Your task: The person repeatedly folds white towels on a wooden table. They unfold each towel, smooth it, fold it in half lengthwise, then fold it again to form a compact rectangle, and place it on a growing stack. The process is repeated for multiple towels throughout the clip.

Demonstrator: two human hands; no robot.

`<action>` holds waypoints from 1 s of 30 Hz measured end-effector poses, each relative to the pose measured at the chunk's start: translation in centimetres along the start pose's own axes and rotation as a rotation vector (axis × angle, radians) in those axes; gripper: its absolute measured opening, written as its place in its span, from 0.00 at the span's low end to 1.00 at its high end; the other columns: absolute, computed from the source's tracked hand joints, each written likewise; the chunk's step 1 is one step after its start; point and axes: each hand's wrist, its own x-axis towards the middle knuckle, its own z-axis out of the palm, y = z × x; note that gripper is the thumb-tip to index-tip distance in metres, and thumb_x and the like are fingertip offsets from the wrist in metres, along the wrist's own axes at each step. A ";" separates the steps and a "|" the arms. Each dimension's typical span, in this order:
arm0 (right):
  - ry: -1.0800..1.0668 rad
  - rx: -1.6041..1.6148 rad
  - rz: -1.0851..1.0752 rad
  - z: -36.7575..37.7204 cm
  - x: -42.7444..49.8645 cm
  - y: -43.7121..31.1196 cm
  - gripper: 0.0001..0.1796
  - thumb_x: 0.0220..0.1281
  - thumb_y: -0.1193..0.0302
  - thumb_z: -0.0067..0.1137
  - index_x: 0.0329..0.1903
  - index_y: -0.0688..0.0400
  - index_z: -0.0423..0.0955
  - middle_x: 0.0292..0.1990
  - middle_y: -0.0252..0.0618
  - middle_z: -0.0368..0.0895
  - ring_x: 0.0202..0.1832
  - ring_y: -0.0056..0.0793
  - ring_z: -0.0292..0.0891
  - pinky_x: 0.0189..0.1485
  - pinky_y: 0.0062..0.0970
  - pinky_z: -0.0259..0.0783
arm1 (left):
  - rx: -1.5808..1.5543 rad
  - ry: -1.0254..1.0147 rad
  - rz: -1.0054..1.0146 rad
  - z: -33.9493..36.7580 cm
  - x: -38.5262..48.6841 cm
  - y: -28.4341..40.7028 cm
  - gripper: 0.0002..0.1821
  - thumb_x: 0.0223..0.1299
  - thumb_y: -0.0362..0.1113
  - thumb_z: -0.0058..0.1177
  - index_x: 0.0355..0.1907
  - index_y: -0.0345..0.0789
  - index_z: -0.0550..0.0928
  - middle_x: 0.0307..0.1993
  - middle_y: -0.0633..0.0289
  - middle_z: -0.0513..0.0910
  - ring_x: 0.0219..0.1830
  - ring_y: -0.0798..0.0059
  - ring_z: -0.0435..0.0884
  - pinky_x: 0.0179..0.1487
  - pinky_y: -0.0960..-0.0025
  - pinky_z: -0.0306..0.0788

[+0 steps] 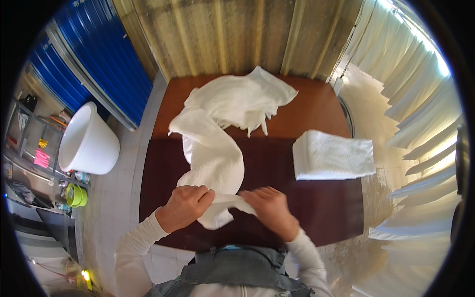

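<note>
Both my hands grip one end of a long white cloth (215,148) over the near side of the table. My left hand (187,208) is closed on its edge, and a flap hangs down beside it. A short span of the same edge runs to my right hand (270,208), slightly blurred, whose fingers pinch it; my right fingertips are partly hidden. The cloth curves away from me and joins or meets a crumpled white heap (237,98) at the table's far side; where one piece ends I cannot tell. A folded stack of white cloths (334,156) lies to the right.
The table (304,219) has a dark cover on its near half and stands against a corrugated wall (237,37). A large white tub (91,143) and a metal shelf rack (37,144) are at left. White cloths (419,111) hang along the right side.
</note>
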 end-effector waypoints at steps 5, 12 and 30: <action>-0.049 0.331 0.722 -8.3 -7.8 -4.7 0.05 0.61 0.82 0.59 0.38 0.61 0.78 0.39 0.41 0.85 0.35 0.39 0.83 0.37 0.31 0.81 | -0.429 -0.027 -0.340 3.8 -8.7 0.4 0.08 0.51 0.29 0.63 0.35 0.34 0.81 0.24 0.58 0.77 0.23 0.60 0.80 0.24 0.64 0.72; -0.266 0.184 0.254 1.4 -6.8 -9.8 0.35 0.50 0.73 0.70 0.63 0.55 0.68 0.56 0.40 0.79 0.60 0.42 0.75 0.73 0.51 0.58 | -0.654 0.056 0.181 -0.1 -5.9 7.2 0.12 0.51 0.29 0.66 0.39 0.36 0.81 0.23 0.63 0.76 0.21 0.64 0.79 0.22 0.66 0.71; -0.081 -0.581 0.302 -21.6 -13.4 3.9 0.18 0.52 0.85 0.59 0.47 0.58 0.81 0.37 0.41 0.84 0.40 0.45 0.78 0.44 0.39 0.75 | 0.189 0.236 -0.538 9.2 -12.6 -15.8 0.18 0.44 0.22 0.59 0.41 0.40 0.82 0.40 0.59 0.84 0.43 0.54 0.82 0.47 0.57 0.77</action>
